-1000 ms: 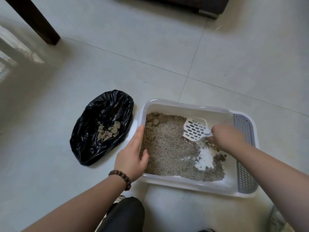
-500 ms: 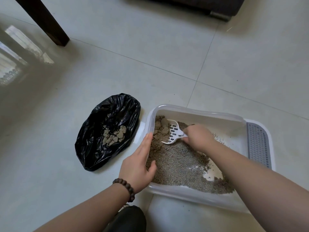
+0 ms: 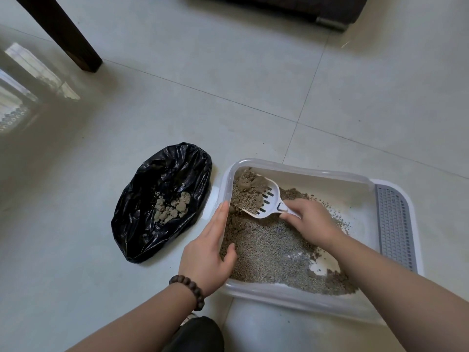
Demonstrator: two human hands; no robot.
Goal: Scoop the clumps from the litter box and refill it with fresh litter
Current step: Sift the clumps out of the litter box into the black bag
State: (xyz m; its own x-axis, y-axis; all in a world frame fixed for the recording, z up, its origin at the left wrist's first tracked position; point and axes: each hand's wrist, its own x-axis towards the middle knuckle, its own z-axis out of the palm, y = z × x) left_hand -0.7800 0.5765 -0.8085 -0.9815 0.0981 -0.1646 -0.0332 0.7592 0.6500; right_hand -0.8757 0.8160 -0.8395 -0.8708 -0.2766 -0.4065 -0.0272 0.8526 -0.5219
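A white litter box [image 3: 291, 299] with a grey grid step [image 3: 394, 224] on its right end sits on the tiled floor. Grey-brown litter [image 3: 274, 252] covers its left and middle; bare white floor shows at the right. My right hand [image 3: 313, 223] grips the handle of a white slotted scoop [image 3: 266, 201], which is loaded with litter and clumps in the far left corner. My left hand [image 3: 208, 252] clasps the box's left wall, thumb inside. A black rubbish bag [image 3: 152, 224] lies open to the left, holding several clumps [image 3: 172, 208].
A dark wooden furniture leg [image 3: 61, 31] stands at the far left. Dark furniture with a metal foot [image 3: 330, 21] runs along the top edge. My dark-clad knee [image 3: 200, 334] is at the bottom, and a beaded bracelet [image 3: 190, 290] is on my left wrist.
My right hand carried the scoop from the box's middle to the far left corner and dug in; the scoop now holds litter and clumps. My left hand stayed on the left wall.
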